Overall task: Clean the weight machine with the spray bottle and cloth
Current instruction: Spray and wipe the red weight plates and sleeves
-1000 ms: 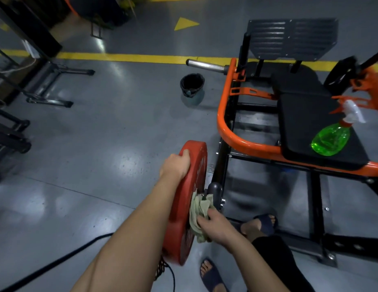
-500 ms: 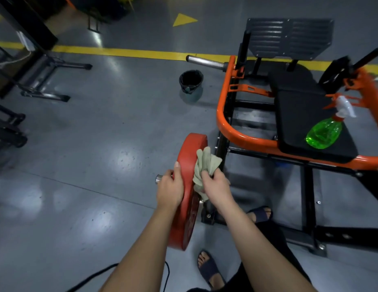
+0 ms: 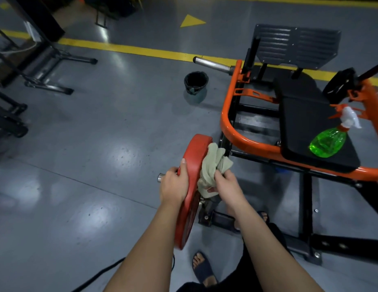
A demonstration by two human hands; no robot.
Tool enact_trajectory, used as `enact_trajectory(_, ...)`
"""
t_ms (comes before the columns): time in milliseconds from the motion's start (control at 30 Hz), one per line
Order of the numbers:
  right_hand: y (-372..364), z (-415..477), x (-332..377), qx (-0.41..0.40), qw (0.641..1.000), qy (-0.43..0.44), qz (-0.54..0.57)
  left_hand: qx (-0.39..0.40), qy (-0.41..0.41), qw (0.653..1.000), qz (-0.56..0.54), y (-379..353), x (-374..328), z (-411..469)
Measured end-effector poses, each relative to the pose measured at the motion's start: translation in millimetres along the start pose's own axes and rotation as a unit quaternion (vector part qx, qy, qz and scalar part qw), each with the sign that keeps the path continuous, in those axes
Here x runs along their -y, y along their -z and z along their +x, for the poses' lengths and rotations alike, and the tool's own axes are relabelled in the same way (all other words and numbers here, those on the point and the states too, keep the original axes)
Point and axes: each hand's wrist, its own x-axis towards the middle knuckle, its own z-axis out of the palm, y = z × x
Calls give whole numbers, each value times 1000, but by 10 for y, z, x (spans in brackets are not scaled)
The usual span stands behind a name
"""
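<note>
Barely changed: left hand (image 3: 173, 186) grips the rim of one red plate (image 3: 195, 149); right hand (image 3: 226, 184) clutches one cloth (image 3: 213, 163) against it; one spray bottle (image 3: 327, 142) at right.

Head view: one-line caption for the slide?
Right hand holds a cloth against the red weight plate, left hand grips its rim; green spray bottle lies on the black seat pad.

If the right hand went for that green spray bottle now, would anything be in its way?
Only the orange frame rail, low between the right hand and the spray bottle lying on the black seat pad; reaching over it looks clear. That hand holds the cloth.
</note>
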Motion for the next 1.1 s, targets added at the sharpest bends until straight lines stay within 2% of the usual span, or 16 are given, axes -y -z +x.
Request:
enact_trajectory(67,-80,-7,-116,-22,998,24,-58,-4,2,1000,4,9,-20,-22)
enact_trajectory(133,-159,-49,-351,-7,996,25,-85,-12,-2,1000,10,23,-51,-41)
enact_trajectory(200,-178,-164,-559,41,990,13,-136,-11,-8,1000,11,36,-45,-43)
enact_trajectory(300,-94,-278,-702,147,954,-19,-259,0,-1,1000,7,33,-43,-35)
enact_trajectory(333,-64,-268,-709,157,948,-31,-275,0,1,1000,10,28,-42,-25)
enact_trajectory(400,-57,-221,-634,109,964,-24,-242,0,3,1000,18,23,-56,-7)
enact_trajectory(500,-131,-142,-348,1,992,1,-129,-6,0,1000,31,34,-99,-8)
enact_trajectory(600,-154,-72,-229,-14,995,28,-90,-7,-1,999,35,34,-98,4)
enact_trajectory(667,-132,-57,-314,12,994,13,-111,-3,4,999,34,29,-104,14)
enact_trajectory(733,-101,-109,-435,54,983,-21,-177,3,4,999,35,29,-111,30)
enact_trajectory(833,-83,-286,-632,174,940,-63,-287,6,3,999,41,32,-119,34)
enact_trajectory(867,-91,-331,-672,190,929,-58,-312,6,2,999,41,27,-108,43)
enact_trajectory(933,-130,-359,-652,142,943,-34,-300,8,4,999,44,18,-101,71)
enact_trajectory(1033,-157,-229,-403,-5,982,21,-190,8,5,999,46,4,-96,107)
enact_trajectory(1100,-164,-111,-200,-46,990,41,-124,6,1,999,49,3,-110,117)
